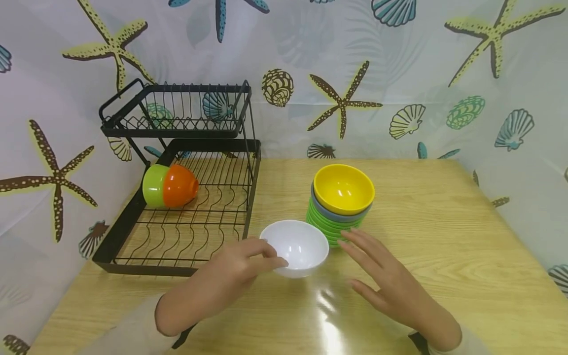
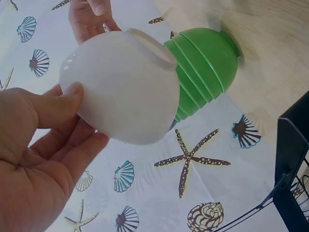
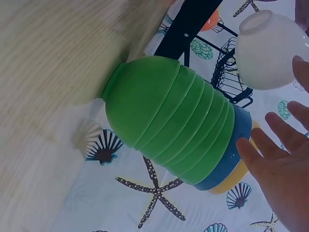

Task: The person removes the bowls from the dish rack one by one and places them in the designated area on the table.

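My left hand (image 1: 241,271) pinches the rim of a white bowl (image 1: 295,246), thumb on one side and fingers on the other. The left wrist view shows the bowl's outer wall and foot ring, held up off the table. To its right stands a stack of nested bowls: several green bowls (image 3: 159,116) at the bottom, a blue bowl (image 3: 227,150) above them and a yellow bowl (image 1: 343,190) on top. My right hand (image 1: 383,278) holds nothing; its fingers are spread, with the fingertips close beside the stack's near right side.
A black two-tier dish rack (image 1: 177,268) stands at the left on the wooden table (image 1: 443,236). On its lower tier a lime green bowl (image 1: 154,186) and an orange bowl (image 1: 179,186) lie on their sides, one against the other. A patterned cloth (image 1: 421,74) hangs behind.
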The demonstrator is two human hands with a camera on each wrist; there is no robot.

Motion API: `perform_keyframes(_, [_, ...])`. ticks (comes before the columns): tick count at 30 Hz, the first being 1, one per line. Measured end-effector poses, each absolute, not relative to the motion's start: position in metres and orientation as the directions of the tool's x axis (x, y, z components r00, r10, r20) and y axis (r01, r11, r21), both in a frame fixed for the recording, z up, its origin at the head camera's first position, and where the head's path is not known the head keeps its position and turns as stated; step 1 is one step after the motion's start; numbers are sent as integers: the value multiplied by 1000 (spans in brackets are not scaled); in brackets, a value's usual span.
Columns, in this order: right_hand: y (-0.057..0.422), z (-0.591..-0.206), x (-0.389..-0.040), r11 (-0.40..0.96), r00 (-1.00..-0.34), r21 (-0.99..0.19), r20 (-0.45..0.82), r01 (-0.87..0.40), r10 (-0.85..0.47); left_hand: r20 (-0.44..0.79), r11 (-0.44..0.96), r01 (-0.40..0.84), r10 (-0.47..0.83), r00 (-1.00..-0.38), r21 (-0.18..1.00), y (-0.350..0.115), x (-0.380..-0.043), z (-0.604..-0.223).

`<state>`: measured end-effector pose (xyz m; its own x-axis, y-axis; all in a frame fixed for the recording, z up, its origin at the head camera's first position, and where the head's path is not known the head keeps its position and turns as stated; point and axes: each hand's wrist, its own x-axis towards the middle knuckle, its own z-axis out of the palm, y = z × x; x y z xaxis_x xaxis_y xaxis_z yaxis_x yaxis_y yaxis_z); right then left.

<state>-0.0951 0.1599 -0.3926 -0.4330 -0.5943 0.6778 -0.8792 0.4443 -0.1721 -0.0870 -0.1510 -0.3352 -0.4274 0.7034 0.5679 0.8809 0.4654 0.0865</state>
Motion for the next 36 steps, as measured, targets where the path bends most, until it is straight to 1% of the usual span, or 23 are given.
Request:
perform_keyframes(2, [158,-392,-95,435,-423,-169,685,-884,-594,561,452,892,731,-389,30,-150,-87,-336])
perform_keyframes(5, [156,-391,-94,418,-405,-164,696,-894,-593,540,415,910,768,-343,-12,-148,-88,-337])
perform_keyframes(10, [153,-391,-94,385,-368,-150,718,-911,-591,534,349,937,795,-289,-13,-145,-90,-337])
perform_keyframes(17, [151,-392,-92,372,-337,-128,741,-920,-581,591,285,957,781,-202,-50,-140,-94,-340])
perform_keyframes(20, [150,-392,-92,357,-312,-110,755,-928,-577,601,270,962,777,-188,-49,-139,-94,-341])
perform_keyframes(25, [147,-389,-93,314,-241,-66,791,-947,-563,625,275,960,759,-181,-56,-137,-94,-345])
perform_keyframes(32, [145,-385,-92,317,-217,-47,822,-947,-527,627,276,960,757,-187,-47,-137,-91,-346])
perform_keyframes(36, [145,-384,-92,297,-186,-32,841,-954,-508,611,259,966,769,-189,-27,-138,-89,-346])
